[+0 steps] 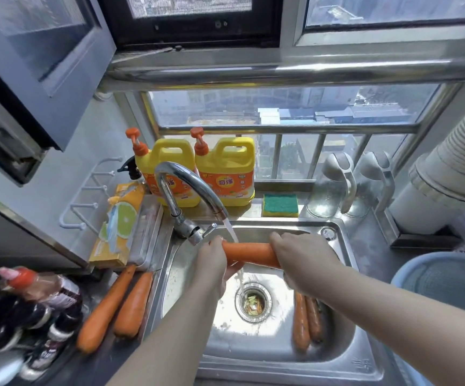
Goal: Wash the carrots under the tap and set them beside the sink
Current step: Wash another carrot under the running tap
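Both hands hold the held carrot (249,253) level over the sink (267,369), under the running tap (189,188). The left hand (211,263) has its grip curled round the thick end, with fingers wrapped beneath it. The right hand (303,260) has its grip closed over the other end, fingers curled down and hiding the tip. The water stream (231,229) strikes the held carrot just beside the left hand and runs off into the drain (253,302).

The 2 basin carrots (301,321) lie touching each other along the sink's right wall. The 2 bench carrots (105,307) lie side by side on the bench (94,366), just left of the sink rim.

Behind the tap stand 2 yellow detergent jugs (225,174) with orange pumps. The right jug's orange label reads "奇强" in red, and the smaller print is too fine to read. The left jug's label is partly hidden by the tap. A green-and-yellow sponge (280,204) lies beside the jugs.
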`<state>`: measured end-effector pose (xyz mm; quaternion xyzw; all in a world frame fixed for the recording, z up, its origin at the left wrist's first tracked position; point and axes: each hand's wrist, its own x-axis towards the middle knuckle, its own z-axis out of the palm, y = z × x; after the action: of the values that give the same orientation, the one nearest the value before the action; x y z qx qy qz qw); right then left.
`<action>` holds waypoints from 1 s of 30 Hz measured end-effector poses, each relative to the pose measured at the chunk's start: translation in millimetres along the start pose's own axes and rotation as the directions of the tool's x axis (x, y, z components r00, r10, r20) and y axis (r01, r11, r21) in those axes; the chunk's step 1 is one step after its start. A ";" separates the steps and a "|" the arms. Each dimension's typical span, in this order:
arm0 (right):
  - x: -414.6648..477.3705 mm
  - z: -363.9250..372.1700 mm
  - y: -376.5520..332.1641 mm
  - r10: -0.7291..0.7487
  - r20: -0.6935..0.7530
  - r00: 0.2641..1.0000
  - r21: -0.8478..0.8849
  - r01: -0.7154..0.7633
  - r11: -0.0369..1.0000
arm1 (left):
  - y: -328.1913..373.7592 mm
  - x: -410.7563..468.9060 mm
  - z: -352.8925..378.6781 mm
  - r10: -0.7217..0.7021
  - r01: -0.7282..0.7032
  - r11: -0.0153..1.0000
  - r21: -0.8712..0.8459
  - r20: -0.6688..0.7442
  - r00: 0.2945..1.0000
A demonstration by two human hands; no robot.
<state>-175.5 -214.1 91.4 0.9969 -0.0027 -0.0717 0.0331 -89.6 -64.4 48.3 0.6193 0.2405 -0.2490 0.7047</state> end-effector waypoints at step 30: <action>-5.6 -1.1 25.2 0.097 0.298 0.950 0.271 -0.182 0.945 | -4.8 -6.6 18.6 -0.071 0.156 0.925 -0.346 0.245 0.967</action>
<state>-180.9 -239.2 94.9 0.9675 -0.0892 -0.2087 -0.1119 -97.1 -83.0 51.1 0.4307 0.2354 -0.3103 0.8141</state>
